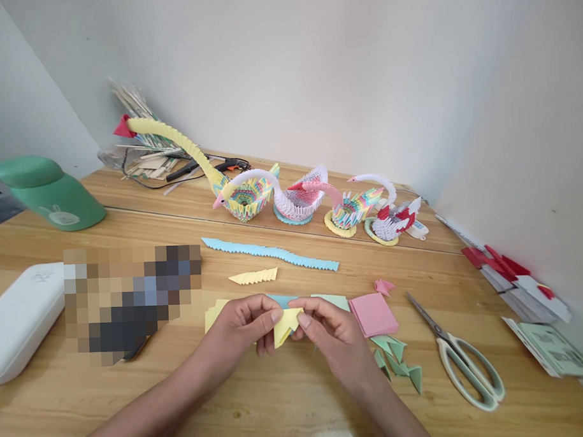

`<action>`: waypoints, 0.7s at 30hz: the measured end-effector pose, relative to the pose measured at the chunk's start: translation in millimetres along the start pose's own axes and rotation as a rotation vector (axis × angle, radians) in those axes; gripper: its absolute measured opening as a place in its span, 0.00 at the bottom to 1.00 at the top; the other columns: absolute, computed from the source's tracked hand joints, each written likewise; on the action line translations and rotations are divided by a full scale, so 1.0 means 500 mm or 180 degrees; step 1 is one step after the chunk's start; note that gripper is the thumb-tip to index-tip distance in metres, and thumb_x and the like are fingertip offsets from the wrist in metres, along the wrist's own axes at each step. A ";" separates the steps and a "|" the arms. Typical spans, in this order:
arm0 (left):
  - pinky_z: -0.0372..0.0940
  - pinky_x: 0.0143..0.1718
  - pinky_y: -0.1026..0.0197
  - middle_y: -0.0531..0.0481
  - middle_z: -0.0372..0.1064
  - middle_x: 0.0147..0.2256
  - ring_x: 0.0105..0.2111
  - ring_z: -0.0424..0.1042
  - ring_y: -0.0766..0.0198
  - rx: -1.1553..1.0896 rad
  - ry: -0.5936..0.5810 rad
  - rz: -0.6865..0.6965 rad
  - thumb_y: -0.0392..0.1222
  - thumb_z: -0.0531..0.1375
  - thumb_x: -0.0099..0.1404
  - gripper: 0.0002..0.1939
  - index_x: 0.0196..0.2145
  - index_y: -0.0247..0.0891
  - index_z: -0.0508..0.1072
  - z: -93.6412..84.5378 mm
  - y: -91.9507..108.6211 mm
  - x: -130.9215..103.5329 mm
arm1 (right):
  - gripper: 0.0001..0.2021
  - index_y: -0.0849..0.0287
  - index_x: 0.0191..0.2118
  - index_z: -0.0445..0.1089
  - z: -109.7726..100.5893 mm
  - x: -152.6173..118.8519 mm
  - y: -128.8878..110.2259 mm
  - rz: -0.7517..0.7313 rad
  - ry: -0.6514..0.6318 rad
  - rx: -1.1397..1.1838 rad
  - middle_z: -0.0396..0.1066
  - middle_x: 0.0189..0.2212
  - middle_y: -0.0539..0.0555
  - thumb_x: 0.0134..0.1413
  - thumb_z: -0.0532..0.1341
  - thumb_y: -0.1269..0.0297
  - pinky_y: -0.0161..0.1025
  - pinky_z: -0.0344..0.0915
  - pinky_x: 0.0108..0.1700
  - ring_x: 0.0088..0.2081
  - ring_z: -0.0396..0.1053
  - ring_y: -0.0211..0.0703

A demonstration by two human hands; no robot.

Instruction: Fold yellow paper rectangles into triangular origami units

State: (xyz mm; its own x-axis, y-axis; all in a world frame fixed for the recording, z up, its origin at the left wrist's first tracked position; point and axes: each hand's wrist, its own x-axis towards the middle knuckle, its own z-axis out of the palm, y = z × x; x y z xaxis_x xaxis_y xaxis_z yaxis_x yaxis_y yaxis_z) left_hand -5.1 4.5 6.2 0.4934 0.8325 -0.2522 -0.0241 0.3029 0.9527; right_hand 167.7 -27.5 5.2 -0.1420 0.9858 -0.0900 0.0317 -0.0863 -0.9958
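Fingers (267,321) of left hand (245,325) and right hand (332,327) pinch folded yellow paper (285,322), pink paper stack (374,316) sits off to their right.

My feed shows me a rabbit-printed green visor (80,201) at left, white case (27,323) nearer the camera, wooden sticks (139,108) heaped at back, black glue gun (231,164) beside them, green printed slip (559,348) far right.

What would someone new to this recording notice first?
Probably the folded-paper swan with a long yellow neck and red head, back left in a row of four. Next, perhaps, the small yellow folded-paper piece pinched by the left hand and right hand, front centre. Large white-handled metal scissors lie at right.
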 end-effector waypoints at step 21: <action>0.56 0.21 0.69 0.57 0.63 0.17 0.18 0.61 0.72 0.0219 0.0183 0.0074 0.49 0.59 0.58 0.13 0.25 0.35 0.68 0.007 0.000 -0.004 | 0.07 0.57 0.37 0.73 0.004 0.002 0.000 -0.0041 0.0036 0.0203 0.69 0.29 0.50 0.53 0.61 0.63 0.35 0.65 0.37 0.32 0.67 0.38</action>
State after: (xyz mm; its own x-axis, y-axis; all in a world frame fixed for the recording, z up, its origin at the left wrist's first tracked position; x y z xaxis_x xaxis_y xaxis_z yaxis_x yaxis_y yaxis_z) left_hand -3.1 1.6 7.4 0.4427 0.8647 -0.2372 0.0258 0.2521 0.9674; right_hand 165.4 -27.0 5.2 -0.1310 0.9884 -0.0772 -0.0334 -0.0822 -0.9961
